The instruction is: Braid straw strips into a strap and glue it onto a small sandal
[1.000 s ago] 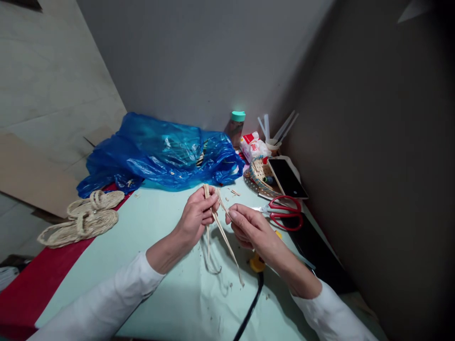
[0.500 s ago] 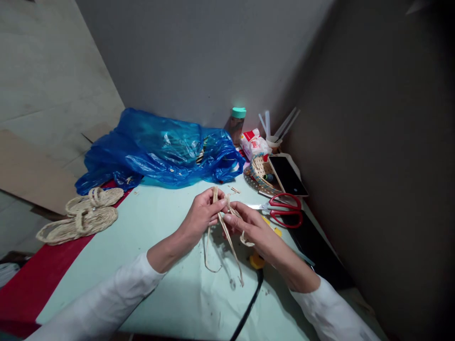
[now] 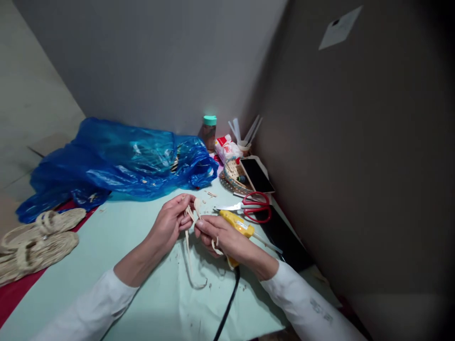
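Pale straw-like strands (image 3: 189, 214) run between my two hands above the table. My left hand (image 3: 170, 219) pinches them between thumb and fingers, and a loose end hangs below it. Close by on the right, my right hand (image 3: 217, 233) has its thumb and fingers closed on the same strands; a curled piece trails under its palm. Beneath and behind the right hand lies a yellow hot glue gun (image 3: 236, 222), partly hidden, with a clear glue stick at its back and a black cord. Red-handled scissors (image 3: 256, 207) lie just beyond it.
Two woven straw sandals (image 3: 46, 246) lie at the left edge. A big blue plastic bag (image 3: 124, 156) covers the back. A green-lidded jar (image 3: 209, 130), a tissue pack (image 3: 227, 149), a small basket (image 3: 231, 177) and a phone (image 3: 256, 174) stand or lie at the back right.
The view has swung right, so everything sits further left. The strands between my hands have shifted, the long dangling end no longer showing in front. More of the glue gun is visible.
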Available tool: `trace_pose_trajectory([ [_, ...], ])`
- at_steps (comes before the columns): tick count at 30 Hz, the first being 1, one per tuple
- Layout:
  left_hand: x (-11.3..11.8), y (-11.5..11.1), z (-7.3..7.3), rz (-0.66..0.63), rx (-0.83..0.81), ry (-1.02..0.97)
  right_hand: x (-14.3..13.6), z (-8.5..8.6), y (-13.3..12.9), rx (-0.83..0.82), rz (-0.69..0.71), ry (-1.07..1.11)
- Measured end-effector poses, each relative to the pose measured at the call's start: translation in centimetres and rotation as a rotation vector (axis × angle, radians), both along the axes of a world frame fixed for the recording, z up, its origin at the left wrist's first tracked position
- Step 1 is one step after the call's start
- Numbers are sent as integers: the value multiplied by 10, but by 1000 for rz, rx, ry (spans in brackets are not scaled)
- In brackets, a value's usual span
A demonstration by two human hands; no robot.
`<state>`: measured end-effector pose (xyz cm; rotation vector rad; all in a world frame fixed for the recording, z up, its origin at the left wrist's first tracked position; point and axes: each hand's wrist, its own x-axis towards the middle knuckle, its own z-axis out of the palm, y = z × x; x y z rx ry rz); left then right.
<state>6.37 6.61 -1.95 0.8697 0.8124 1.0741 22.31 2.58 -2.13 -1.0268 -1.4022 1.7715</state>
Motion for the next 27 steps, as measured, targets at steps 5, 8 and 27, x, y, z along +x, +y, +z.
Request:
trace_pose_trajectory([
  [5,-2,3,0,21,17,-15,7,6,1,137,-45,-116],
  [8,-3,4,-3,26,26,-29,6,8,0,243,-54,-233],
  [27,-10,17,-17,176,-15,-45,134,45,7,685,-771,-1321],
])
